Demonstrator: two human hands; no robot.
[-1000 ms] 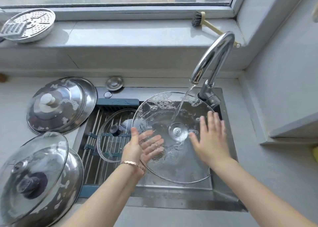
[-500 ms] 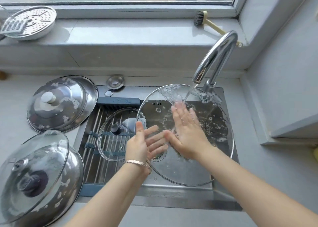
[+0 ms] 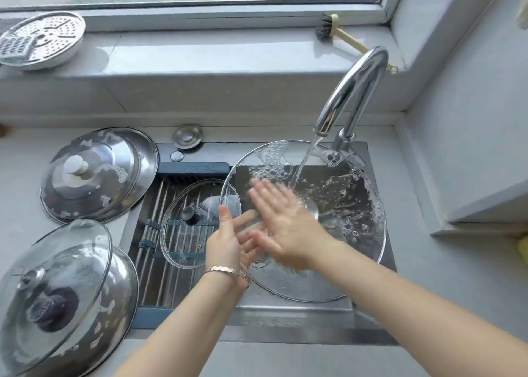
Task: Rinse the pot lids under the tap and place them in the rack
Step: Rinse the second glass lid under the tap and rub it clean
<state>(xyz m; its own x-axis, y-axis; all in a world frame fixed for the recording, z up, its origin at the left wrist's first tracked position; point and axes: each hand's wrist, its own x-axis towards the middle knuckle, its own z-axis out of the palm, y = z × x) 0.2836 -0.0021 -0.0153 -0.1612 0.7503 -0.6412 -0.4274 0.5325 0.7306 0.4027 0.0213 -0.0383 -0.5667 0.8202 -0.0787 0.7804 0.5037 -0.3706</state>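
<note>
A large soapy glass lid (image 3: 351, 205) is tilted over the sink under the running tap (image 3: 354, 91). My left hand (image 3: 228, 239) grips its left rim, thumb on the near face and fingers showing through the glass. My right hand (image 3: 283, 222) lies flat and blurred on the lid's inner face, fingers apart, just left of the water stream. A smaller glass lid (image 3: 185, 233) with a dark knob lies on the rack (image 3: 160, 262) across the sink's left half.
Soapy steel lids (image 3: 97, 173) are stacked on the counter at left. A glass lid on a steel one (image 3: 54, 299) sits at the near left. A perforated steamer tray (image 3: 43, 38) and a brush (image 3: 343, 33) rest on the windowsill.
My right hand has swept from the lid's right side across to its left and now slides down its inner face. The lid has tipped up nearer to the spout.
</note>
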